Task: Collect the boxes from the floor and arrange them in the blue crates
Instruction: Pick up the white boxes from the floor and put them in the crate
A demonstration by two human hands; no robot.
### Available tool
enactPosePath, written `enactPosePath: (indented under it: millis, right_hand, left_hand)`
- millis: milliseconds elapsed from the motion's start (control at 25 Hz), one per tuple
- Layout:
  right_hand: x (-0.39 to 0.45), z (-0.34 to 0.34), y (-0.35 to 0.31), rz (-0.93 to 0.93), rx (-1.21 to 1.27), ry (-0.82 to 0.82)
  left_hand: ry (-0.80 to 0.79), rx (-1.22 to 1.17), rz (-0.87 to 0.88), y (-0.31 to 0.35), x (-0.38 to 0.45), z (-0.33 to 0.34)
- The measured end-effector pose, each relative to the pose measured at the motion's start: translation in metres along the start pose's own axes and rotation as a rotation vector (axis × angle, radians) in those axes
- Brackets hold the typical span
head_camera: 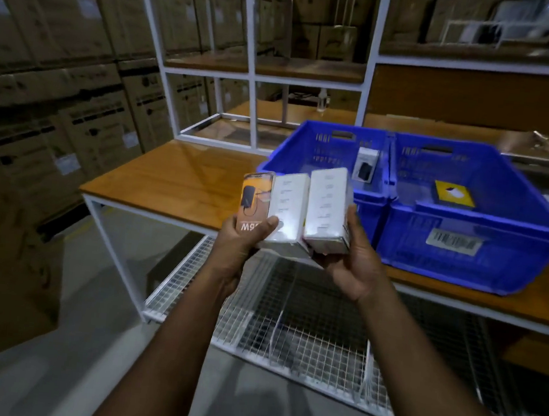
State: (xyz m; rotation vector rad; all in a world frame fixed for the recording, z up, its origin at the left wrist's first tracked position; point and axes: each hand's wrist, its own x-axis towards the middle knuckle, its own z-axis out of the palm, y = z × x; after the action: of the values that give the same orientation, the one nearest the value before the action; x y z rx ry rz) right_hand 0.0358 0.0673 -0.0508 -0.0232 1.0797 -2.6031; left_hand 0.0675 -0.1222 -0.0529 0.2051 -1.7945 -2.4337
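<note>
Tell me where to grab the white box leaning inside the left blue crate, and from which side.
Grip the white box by its two long side edges near the top, coming straight down from above. It stands tilted against the wall of the left blue crate, so its upper end is free, and the crate walls block any sideways approach.

A wooden-topped surface on a white metal frame carries two blue plastic crates, touching side by side near its front edge. A white wire-mesh shelf sits below.
</note>
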Motion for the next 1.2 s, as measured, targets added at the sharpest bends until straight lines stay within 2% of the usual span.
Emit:
enactPosePath:
  millis: [120,280,440,560,640,680,720,760,840,880,1080,1200]
  right_hand:
    - [0.059,0.008,-0.036,-0.116,-0.125,0.014]
    - [0.137,0.018,-0.081,-0.364,-0.322,0.071]
    - [0.190,0.007,-0.107,-0.533,-0.601,0.368]
    - [0.210,0.008,-0.121,-0.574,-0.731,0.475]
    - [0.226,-0.003,-0.134,-0.467,-0.864,0.639]
    - [0.227,-0.009,-0.132,-0.321,-1.028,0.692]
    - [0.229,-0.020,-0.131,-0.131,-1.277,0.687]
    - [0.230,-0.027,-0.126,0.075,-1.533,0.615]
    - [0.232,-0.030,-0.117,0.350,-1.877,0.491]
    - [0.233,-0.028,-0.113,0.404,-1.948,0.436]
    - [0.241,-0.025,-0.117,0.569,-1.990,0.252]
    - [0.246,-0.022,-0.117,0.574,-1.949,0.134]
  left_hand:
    - [-0.080,0.074,0.108,0.027,0.072,0.009]
    - [-0.159,0.210,0.264,0.064,0.176,0.028]
    - [-0.083,0.359,0.267,0.065,0.237,0.049]
    - [-0.136,0.565,0.168,0.055,0.274,0.061]
    - [-0.273,0.754,0.093,0.043,0.307,0.086]
    - [-0.351,0.911,0.022,0.037,0.308,0.090]
    - [-0.446,1.104,-0.057,0.030,0.310,0.097]
    - [-0.545,1.298,-0.108,0.026,0.308,0.098]
    - [-0.704,1.549,-0.127,0.021,0.307,0.102]
    - [-0.720,1.579,-0.135,0.020,0.309,0.103]
    - [-0.743,1.597,-0.213,0.005,0.328,0.105]
    - [-0.786,1.582,-0.199,0.000,0.333,0.104]
